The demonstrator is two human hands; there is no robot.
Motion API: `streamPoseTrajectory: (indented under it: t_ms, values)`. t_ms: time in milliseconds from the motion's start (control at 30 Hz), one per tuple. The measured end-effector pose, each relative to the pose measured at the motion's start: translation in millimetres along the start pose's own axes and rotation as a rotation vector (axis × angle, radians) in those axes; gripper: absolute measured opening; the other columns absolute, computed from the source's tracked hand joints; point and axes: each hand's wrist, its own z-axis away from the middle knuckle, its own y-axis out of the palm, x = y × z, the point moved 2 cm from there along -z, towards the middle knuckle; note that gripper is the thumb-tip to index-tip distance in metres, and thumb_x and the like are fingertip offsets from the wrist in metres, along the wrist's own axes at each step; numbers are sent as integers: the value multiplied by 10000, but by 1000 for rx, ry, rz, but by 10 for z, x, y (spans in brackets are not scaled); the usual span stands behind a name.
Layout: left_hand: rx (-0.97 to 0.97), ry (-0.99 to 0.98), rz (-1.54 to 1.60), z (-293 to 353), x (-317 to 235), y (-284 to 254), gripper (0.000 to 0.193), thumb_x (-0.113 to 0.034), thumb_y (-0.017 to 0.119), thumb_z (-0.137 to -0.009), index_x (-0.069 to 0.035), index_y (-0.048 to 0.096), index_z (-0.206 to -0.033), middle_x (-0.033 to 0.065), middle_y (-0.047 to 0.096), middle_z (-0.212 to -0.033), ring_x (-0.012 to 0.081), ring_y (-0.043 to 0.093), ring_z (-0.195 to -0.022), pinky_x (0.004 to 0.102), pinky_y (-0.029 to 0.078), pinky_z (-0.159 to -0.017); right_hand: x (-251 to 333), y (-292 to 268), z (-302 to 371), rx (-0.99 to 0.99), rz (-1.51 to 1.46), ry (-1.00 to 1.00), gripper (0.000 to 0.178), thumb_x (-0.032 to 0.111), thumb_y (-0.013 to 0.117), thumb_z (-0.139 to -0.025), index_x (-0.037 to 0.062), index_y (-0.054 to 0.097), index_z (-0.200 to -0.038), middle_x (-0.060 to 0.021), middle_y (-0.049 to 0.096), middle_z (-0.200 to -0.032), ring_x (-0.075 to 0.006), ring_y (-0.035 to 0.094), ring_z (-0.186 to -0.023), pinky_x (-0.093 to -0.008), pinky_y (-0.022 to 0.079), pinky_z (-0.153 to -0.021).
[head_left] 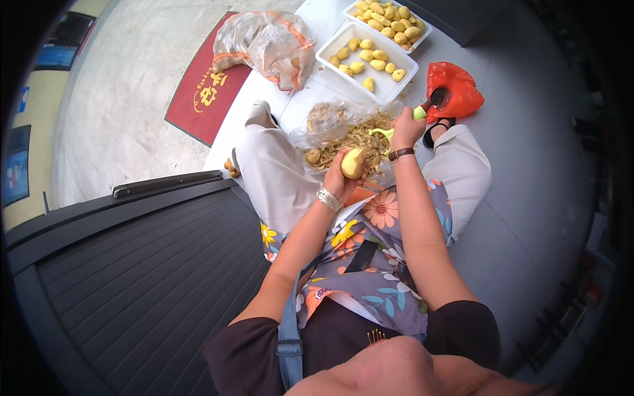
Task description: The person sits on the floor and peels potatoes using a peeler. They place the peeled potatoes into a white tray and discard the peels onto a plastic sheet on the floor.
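My left hand (338, 183) is wrapped around a partly peeled potato (353, 164), with pale yellow flesh showing and some brown skin still on it. To its upper right, my right hand (405, 132) grips a light green peeler (382, 133). The peeler's head is apart from the potato, over the peelings. Between my knees lies a heap of potato peelings (356, 138) in a clear plastic bag (327, 117). An unpeeled brown potato (312, 156) rests at the left edge of the heap.
Beyond the peelings stands a white tub (321, 61) with several peeled potatoes, and behind it a fuller tub (426, 31). A red plastic bag (457, 84) sits by my right foot. At the far left, a bulky translucent bag (264, 46) overlaps a red mat (191, 99). A dark slatted panel (152, 277) is at my left.
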Motion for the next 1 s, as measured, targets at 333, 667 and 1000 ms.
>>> streamPoseTrajectory:
  t_ms: [333,667,1000]
  values:
    - [-263,77,-29,-183,135,-186,440,-458,331,-914,-85,482,-1089,63,581,-918,139,531,-659,269,451,-529,24,11,865,170,-109,207,166,81,517,-773,16,378,-710,-46,429,-485,-127,392,-342,-274,338,-335]
    - [-198,16,-46,-85,54,-215,345,-426,365,-914,-138,466,-1074,68,561,-870,182,525,-688,287,430,-553,-68,-73,-34,-25,7,7,169,96,510,-752,-12,389,-705,-63,449,-509,-154,418,-360,-301,332,-337]
    - [-293,135,-90,-160,166,-276,347,-411,367,-916,-120,480,-1066,52,561,-895,154,536,-725,286,447,-576,38,0,843,140,-91,237,168,78,509,-783,38,374,-692,-18,382,-485,-115,342,-348,-270,311,-337]
